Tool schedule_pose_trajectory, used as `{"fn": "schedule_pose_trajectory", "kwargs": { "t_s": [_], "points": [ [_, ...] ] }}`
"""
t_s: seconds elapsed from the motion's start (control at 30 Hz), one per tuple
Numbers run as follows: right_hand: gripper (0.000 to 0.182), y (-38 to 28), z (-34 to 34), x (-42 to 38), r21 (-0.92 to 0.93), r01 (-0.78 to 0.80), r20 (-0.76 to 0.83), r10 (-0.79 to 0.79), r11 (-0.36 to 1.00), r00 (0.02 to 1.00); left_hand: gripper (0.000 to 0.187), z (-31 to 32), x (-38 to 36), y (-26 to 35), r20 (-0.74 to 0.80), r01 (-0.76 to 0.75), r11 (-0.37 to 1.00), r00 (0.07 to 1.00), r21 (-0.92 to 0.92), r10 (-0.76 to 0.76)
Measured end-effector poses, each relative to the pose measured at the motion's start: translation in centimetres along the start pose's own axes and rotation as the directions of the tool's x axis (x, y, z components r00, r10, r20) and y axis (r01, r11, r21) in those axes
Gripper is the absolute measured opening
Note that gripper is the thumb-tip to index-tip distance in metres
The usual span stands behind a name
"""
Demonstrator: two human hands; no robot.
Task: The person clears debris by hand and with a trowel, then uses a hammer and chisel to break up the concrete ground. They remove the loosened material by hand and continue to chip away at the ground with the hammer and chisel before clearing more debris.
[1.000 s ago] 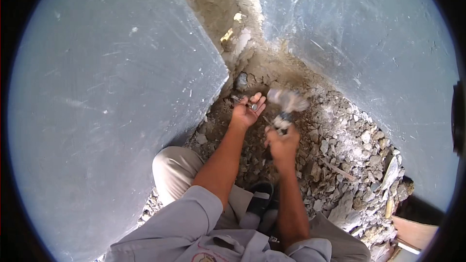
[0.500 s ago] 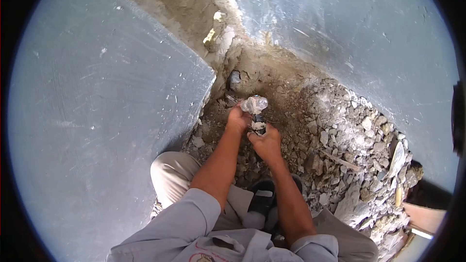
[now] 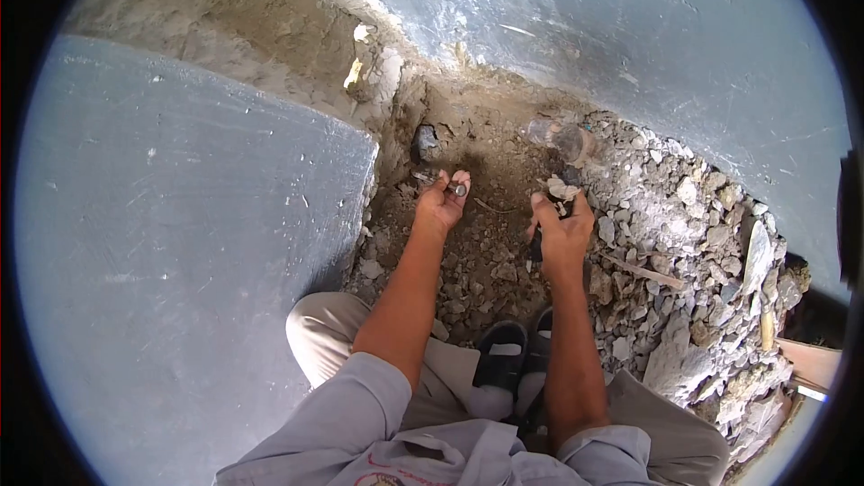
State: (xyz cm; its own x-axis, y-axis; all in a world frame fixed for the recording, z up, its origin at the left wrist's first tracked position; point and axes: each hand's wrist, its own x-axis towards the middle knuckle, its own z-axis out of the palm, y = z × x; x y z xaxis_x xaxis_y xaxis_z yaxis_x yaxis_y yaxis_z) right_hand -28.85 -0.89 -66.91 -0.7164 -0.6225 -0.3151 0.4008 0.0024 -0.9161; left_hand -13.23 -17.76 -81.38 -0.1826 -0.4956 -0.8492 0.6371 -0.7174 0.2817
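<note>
My left hand (image 3: 438, 209) is wrapped round a metal chisel (image 3: 460, 189), whose round struck end shows beside the fingertips. Its lower part is mostly hidden, pointing down at the dirt by the broken wall corner. Off to the right, my right hand (image 3: 564, 238) grips a hammer by its dark handle. The hammer's head (image 3: 567, 139) is smeared by motion above and beyond that hand, over the edge of the rubble. Pale wrapping or residue (image 3: 562, 188) shows on the handle near the fingers. A grey stone (image 3: 426, 142) sits in the dug earth just past the chisel.
A grey wall (image 3: 207, 207) with a chipped edge rises at left, and another grey wall (image 3: 630, 27) stands at the far right. Broken rubble (image 3: 684, 243) is heaped on the right, with a thin wooden strip (image 3: 643, 271) across it. My shoes (image 3: 501, 355) are close below.
My right hand and the hammer have swung right, away from the chisel. The left hand stays near the same spot with the chisel end now exposed. The view has shifted slightly.
</note>
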Motion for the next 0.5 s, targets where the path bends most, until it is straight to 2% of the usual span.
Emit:
{"fn": "schedule_pose_trajectory", "kwargs": {
  "t_s": [0.07,0.1,0.2,0.3,0.4,0.5],
  "points": [
    [0.031,0.3,-0.4,0.4,-0.030,0.058,-0.018,-0.059,0.998,0.998,0.013,0.7,0.0,-0.2,0.016,-0.017,1.000,1.000,-0.011,0.018],
    [0.042,0.6,-0.6,0.6,-0.029,0.038,-0.050,-0.039,0.999,0.998,0.014,0.8,0.0,-0.4,0.020,-0.025,1.000,0.999,-0.018,0.025],
    [0.052,-1.4,-0.6,1.2,-0.017,0.031,-0.064,-0.032,0.999,0.997,0.019,3.9,-2.1,-1.9,-0.044,-0.043,0.999,0.998,-0.020,0.042],
    [0.042,-2.4,-1.1,1.6,0.028,0.078,-0.024,-0.078,0.997,0.997,0.026,3.1,-0.1,-1.6,0.023,-0.013,0.995,1.000,-0.103,0.015],
    [0.037,-2.4,-1.5,1.5,0.043,0.102,-0.002,-0.102,0.994,0.995,0.033,2.5,0.7,-1.1,0.068,0.063,0.958,0.997,-0.278,-0.046],
    [0.032,-3.3,-1.1,1.2,0.051,0.150,-0.016,-0.149,0.987,0.989,0.038,3.2,1.3,-0.9,0.073,0.021,0.960,0.997,-0.280,0.000]
  ]
}}
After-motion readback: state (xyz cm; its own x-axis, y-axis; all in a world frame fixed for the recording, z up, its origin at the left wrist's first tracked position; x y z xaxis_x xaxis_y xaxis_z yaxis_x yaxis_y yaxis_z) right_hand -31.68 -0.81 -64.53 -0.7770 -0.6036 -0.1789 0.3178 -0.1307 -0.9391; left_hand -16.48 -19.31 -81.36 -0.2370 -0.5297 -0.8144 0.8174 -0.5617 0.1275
